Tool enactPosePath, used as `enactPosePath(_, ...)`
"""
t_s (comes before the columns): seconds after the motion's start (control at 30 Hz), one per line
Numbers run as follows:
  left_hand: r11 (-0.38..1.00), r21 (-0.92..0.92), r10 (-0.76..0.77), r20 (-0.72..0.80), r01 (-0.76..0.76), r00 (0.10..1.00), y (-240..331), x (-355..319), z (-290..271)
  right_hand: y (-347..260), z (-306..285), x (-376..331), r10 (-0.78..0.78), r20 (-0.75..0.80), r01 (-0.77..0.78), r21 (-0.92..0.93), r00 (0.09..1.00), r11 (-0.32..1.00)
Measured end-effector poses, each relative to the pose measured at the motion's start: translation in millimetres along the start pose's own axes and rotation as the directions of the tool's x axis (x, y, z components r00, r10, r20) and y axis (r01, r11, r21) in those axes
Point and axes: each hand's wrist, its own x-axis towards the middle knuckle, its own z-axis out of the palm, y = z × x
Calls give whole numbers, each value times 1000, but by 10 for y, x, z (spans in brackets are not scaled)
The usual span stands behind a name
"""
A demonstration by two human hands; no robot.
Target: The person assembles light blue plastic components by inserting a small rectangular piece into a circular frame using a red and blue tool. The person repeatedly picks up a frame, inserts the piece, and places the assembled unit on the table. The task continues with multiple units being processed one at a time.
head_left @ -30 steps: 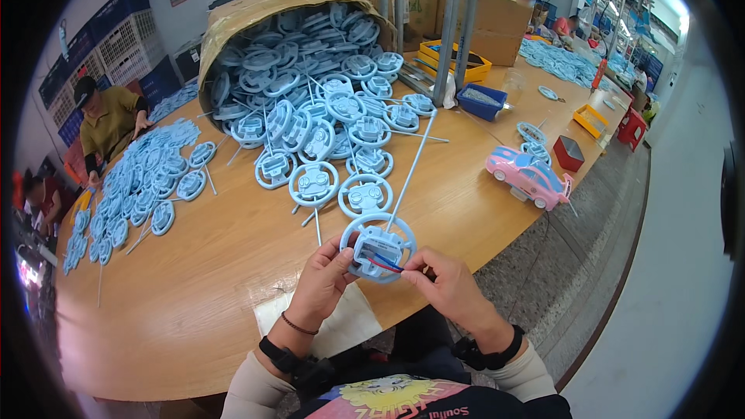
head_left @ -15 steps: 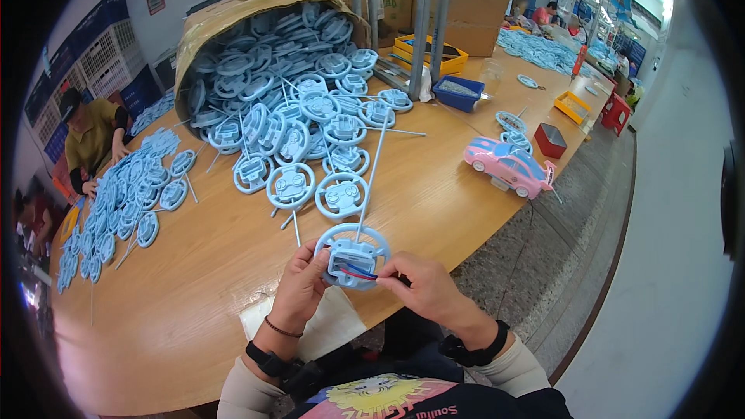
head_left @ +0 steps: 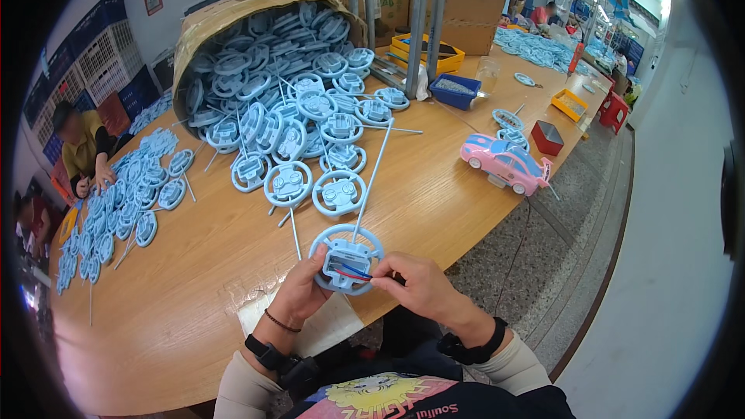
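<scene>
Hands meet over the desk [head_left: 194, 264] edge: the left hand [head_left: 301, 295] closes its grip on a blue wheel-shaped part [head_left: 346, 257] with a long stem, while the right hand [head_left: 423, 289] pinches red and blue wires [head_left: 353, 271] at its middle. Beyond the grip, a heap of like parts [head_left: 279, 85] spills from a sack [head_left: 233, 15], apparently unworked; one part looks in hand, many left. A pink toy car [head_left: 506, 161] stands right of the grip.

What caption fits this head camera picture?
Both hands, left hand and right hand, hold a blue steering-wheel toy part over a wooden table.
</scene>
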Motion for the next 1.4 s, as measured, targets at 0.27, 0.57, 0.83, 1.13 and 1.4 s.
enactPosePath(0.27, 982, 129, 150, -118, -135, 982, 50, 85, -261, 97, 55, 74, 57, -3, -56, 45, 998, 997)
enactPosePath(0.57, 837, 137, 538, -390, -530, 748, 1192, 408, -1043, 168, -112, -19, 144, -69, -135, 121, 987, 983)
enactPosePath(0.83, -465, 878, 569, 198, 114, 798, 847, 1151, -663, 209, -6, -30, 169, -22, -163, 158, 985, 974)
enactPosePath(1.13, -861, 497, 318, 365, 106, 875, 1164, 857, -958, 268, -3, -68, 171, -16, -167, 156, 985, 974)
enactPosePath(1.4, -199, 974, 717, 217, -104, 662, 1278, 304, -661, 224, 40, -14, 180, -13, -176, 143, 984, 974)
